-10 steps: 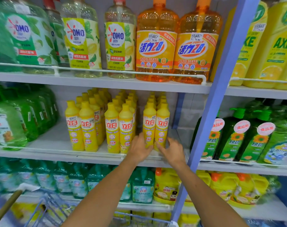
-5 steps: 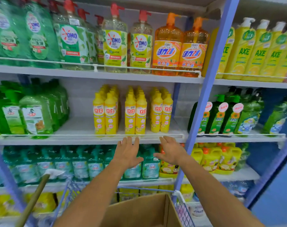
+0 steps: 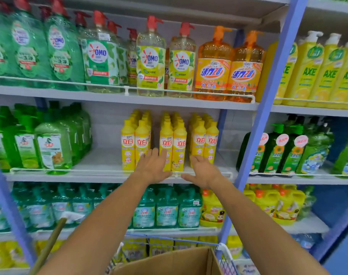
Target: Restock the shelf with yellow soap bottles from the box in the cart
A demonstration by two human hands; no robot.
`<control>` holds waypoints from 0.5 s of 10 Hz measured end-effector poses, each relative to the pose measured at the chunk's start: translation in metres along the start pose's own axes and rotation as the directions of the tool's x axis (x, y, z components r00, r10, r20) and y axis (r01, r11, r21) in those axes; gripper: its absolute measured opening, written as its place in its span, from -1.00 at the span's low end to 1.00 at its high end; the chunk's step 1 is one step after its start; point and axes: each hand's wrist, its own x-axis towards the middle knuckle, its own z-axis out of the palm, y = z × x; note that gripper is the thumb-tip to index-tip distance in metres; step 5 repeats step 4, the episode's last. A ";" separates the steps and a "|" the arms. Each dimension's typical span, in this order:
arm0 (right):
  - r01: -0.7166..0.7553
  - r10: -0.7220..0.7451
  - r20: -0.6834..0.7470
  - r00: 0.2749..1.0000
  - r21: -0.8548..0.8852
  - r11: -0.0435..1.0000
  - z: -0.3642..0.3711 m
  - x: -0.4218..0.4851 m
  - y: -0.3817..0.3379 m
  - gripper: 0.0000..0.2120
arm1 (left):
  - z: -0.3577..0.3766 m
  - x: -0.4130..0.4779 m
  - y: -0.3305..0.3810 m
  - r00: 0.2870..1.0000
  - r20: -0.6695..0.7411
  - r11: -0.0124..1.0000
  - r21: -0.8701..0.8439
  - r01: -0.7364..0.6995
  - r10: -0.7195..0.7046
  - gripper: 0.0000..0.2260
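Several yellow soap bottles (image 3: 170, 139) with red labels stand in three double rows on the middle shelf (image 3: 93, 175). My left hand (image 3: 152, 166) is stretched out flat in front of the left and middle rows, fingers straight, holding nothing. My right hand (image 3: 203, 171) is spread open at the shelf's front rail, just before the right row, also empty. The flap of a cardboard box (image 3: 169, 261) shows at the bottom, sitting in the wire cart (image 3: 225, 257).
Large pump bottles (image 3: 151, 60) fill the shelf above. Green bottles (image 3: 50, 143) stand left of the yellow rows, with bare shelf between. A blue upright post (image 3: 262, 124) rises at the right. A wooden handle (image 3: 48, 247) leans at the lower left.
The view has pulled back from the shelf. Both hands left the front bottles, dropped to the shelf edge, and now reach forward again, open and empty. The box came into view.
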 end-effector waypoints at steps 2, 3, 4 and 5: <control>0.017 -0.013 -0.072 0.997 0.051 0.999 -0.020 0.066 0.020 -0.21 | -0.019 0.072 -0.006 0.998 -0.059 1.000 0.001 0.029 -0.029 -0.27; 0.077 -0.067 -0.146 0.987 0.064 0.995 -0.031 0.107 0.031 -0.33 | -0.027 0.110 -0.004 0.993 -0.100 0.997 -0.052 0.064 -0.069 -0.33; 0.076 -0.045 -0.209 0.977 0.141 0.987 -0.032 0.136 0.035 -0.43 | -0.025 0.130 -0.001 0.964 -0.157 0.947 -0.275 0.165 -0.214 -0.42; 0.076 -0.045 -0.209 0.977 0.141 0.987 -0.032 0.136 0.035 -0.43 | -0.025 0.130 -0.001 0.964 -0.157 0.947 -0.275 0.165 -0.214 -0.42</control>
